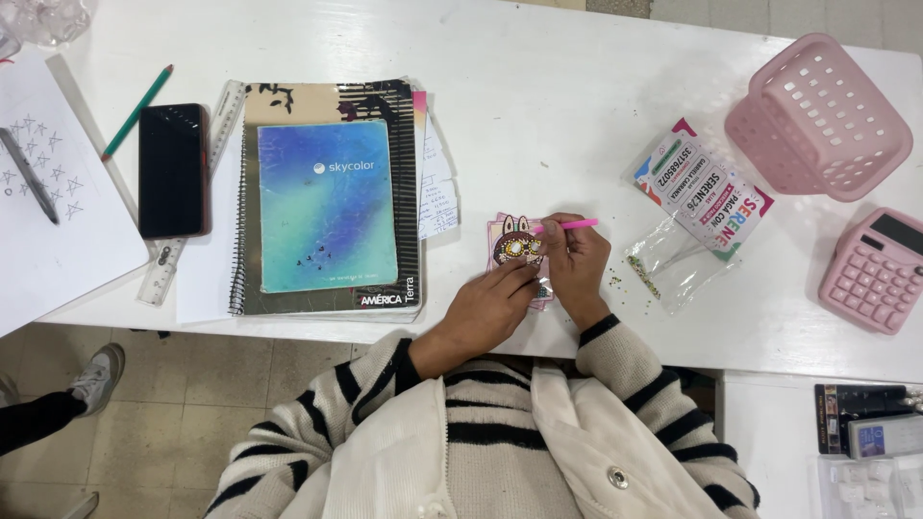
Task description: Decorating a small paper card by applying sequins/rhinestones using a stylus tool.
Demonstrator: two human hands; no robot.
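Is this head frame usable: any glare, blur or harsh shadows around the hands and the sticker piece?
Head view: even, soft light on the white table, only faint shadows; right hand with pink pen and left hand on the small card are sharp; slight sheen on the blue notebook; clear bags glint mildly.

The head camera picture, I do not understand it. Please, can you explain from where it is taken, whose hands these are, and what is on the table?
There is only one picture, taken from a camera on the person's head, looking down. The two bare hands belong to that person. The right hand holds a thin pink pen over a small pink rabbit-shaped card; the left hand steadies the card. On the white table lie a blue notebook, black phone, pink plastic basket and pink calculator.
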